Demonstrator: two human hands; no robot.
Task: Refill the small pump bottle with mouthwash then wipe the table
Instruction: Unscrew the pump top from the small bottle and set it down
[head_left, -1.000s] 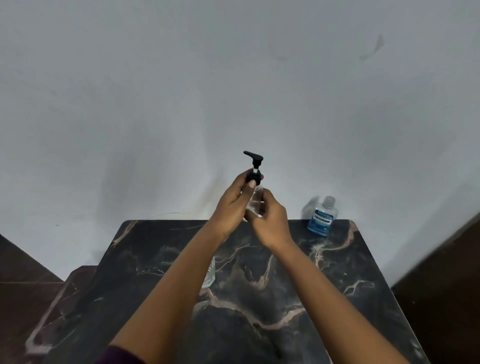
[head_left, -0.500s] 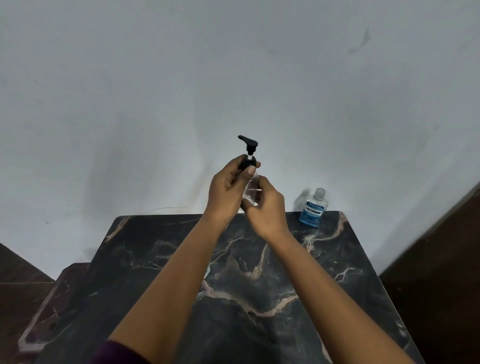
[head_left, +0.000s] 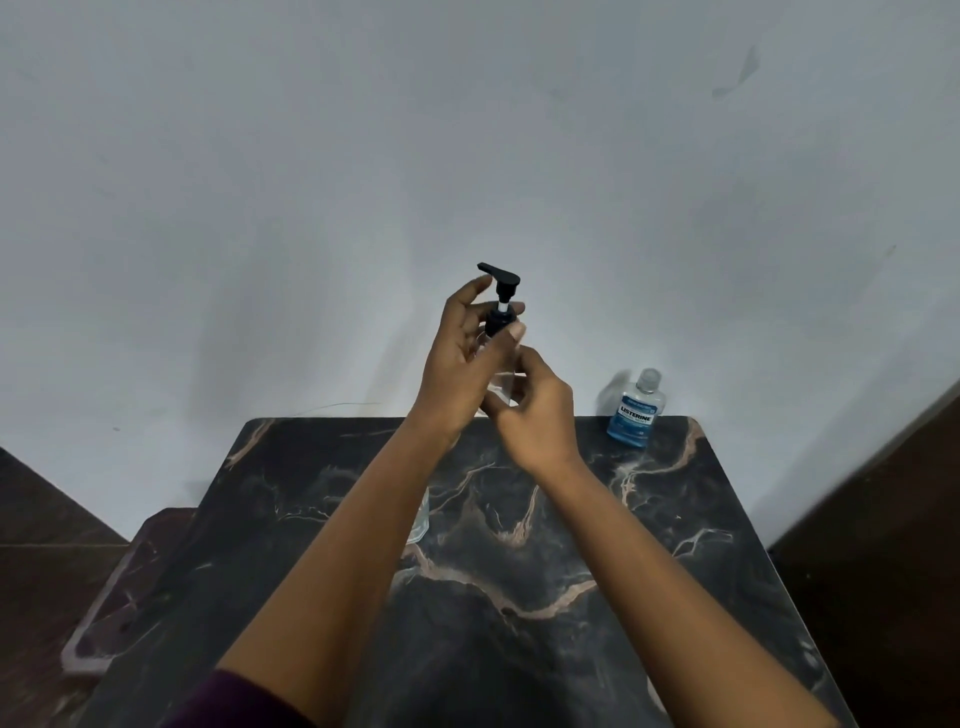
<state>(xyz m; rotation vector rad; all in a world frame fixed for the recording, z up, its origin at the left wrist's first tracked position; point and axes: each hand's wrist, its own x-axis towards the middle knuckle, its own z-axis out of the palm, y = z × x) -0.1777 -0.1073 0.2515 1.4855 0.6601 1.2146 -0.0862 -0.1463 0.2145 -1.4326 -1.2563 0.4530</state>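
Grey plastered wall fills the background, and below it a dark marble-patterned table (head_left: 519, 597) is seen, above whose far edge both hands are raised. The left hand (head_left: 457, 358) is curled about the black collar of the pump head (head_left: 500, 296), thumb and fingertips pinching it, as if the pump were being unscrewed. Directly below and touching it, the right hand (head_left: 535, 410) is wrapped round the clear body of the small pump bottle (head_left: 501, 382), which is held upright and well clear of the table.

The bottle is judged to be light, thin-walled plastic, smooth and a little slippery; it is best held round the body, firmly but without squeezing, while the ribbed collar is taken for turning. The long spout and thin stem are likely the weakest parts and are better not used as a grip.

Off to the right of the right hand, at the table's far edge, the mouthwash bottle (head_left: 635, 413) stands upright with its cap on and blue liquid inside. Beneath the left forearm a clear object (head_left: 422, 519) is partly hidden; what it is cannot be told.
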